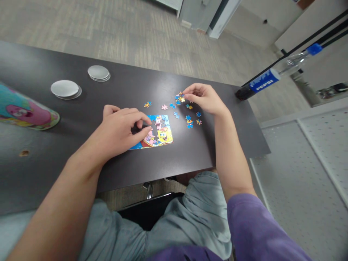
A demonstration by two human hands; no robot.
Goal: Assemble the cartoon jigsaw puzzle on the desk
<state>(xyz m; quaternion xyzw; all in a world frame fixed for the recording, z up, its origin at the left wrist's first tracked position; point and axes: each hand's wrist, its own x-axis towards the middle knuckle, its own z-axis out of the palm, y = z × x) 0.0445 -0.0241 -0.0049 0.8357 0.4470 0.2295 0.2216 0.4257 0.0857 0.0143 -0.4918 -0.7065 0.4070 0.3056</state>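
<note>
Cardboard puzzle pieces, partly joined into a cartoon picture (164, 135), lie on the dark surface (187, 154) in front of the person; a dark gap shows near the picture's middle. With that picture as the clock's centre, the left hand (123, 127) reaches in from nine o'clock and hovers over its left part; its thumb and forefinger look slightly apart, though I cannot tell whether they pinch anything. At about one o'clock the right hand (203, 97) brings its fingers to the loose pile (179, 98); the tips are close together, but whether they are clamped on a piece is hidden; more pieces, among them a pink piece (164, 107), lie around the pile.

Picking out one piece probably goes best with a light pinch by the edges; turning it printed side up first, and matching its colour to the gap, should save trial fits; a flat left palm would keep the joined part from sliding or buckling.

At two o'clock a bottle (264, 80) with a blue cap bears the readable word "PEPSI" in white on blue; towards nine o'clock a printed canister (25, 110) shows a pink cartoon face, with no writing that I can read.
</note>
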